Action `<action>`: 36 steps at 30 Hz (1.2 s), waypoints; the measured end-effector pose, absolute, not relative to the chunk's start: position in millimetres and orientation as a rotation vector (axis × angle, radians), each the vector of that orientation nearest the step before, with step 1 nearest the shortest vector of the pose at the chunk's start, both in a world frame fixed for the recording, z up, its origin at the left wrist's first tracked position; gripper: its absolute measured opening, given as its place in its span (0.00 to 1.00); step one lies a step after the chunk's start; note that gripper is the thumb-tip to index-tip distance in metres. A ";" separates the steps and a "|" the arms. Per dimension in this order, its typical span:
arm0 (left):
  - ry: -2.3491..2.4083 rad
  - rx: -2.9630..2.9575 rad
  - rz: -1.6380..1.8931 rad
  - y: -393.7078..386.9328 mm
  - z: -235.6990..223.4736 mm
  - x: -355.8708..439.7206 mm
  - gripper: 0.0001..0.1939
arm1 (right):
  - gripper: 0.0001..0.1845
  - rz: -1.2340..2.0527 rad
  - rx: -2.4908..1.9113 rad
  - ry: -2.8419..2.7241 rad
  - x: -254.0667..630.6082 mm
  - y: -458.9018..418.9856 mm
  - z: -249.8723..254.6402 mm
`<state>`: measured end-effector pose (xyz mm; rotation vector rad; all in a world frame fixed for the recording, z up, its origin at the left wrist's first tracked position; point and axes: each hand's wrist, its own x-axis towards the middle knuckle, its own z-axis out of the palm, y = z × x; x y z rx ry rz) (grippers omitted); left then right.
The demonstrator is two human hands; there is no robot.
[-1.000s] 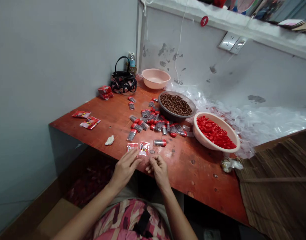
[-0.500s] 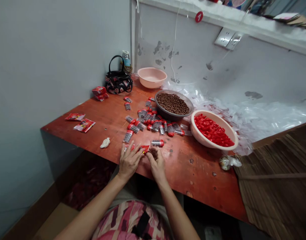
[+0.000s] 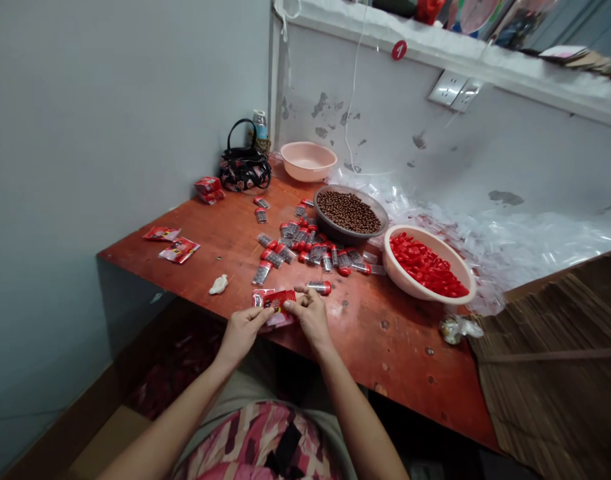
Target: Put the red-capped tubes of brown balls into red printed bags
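Note:
Between my two hands is a small red printed packet [image 3: 279, 301], held near the table's front edge. My left hand [image 3: 244, 328] pinches its left side with thumb and fingers. On the right side, my right hand [image 3: 311, 317] grips it, thumb on top. Another packet [image 3: 261, 296] shows partly behind the held one. Just beyond my right fingers lies a clear tube with a red cap [image 3: 319, 287], dark balls inside. Several more such filled tubes [image 3: 285, 252] are heaped farther back on the table.
A grey bowl of brown balls [image 3: 348, 212] and a pale basin of red caps [image 3: 428, 267] stand behind the tubes. Red packets [image 3: 180, 251], a white crumpled lump [image 3: 218, 285] and a black handbag [image 3: 245, 167] are leftward. Stacked brown cardboard [image 3: 555, 360] borders the right.
My left hand has gone from lying spread over the packet to pinching its edge. The red packet is now lifted and tilted between both hands. The view has shifted slightly.

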<state>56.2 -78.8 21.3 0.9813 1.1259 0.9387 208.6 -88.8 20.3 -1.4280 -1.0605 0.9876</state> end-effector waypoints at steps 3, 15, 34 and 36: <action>1.136 0.826 0.957 -78.2 14.5 49.7 0.11 | 0.15 0.677 -1.719 -1.331 208.8 -86.3 15.7; 1.097 0.629 0.967 -77.6 21.1 60.5 0.09 | 0.16 0.481 -1.811 -1.387 230.2 -98.0 29.8; 0.956 0.190 1.013 -75.3 19.1 73.1 0.05 | 0.16 0.495 -1.993 -1.447 261.3 -87.1 37.8; 0.939 0.140 1.032 -74.3 18.5 78.4 0.05 | 0.14 0.794 -1.739 -1.289 247.4 -108.8 34.6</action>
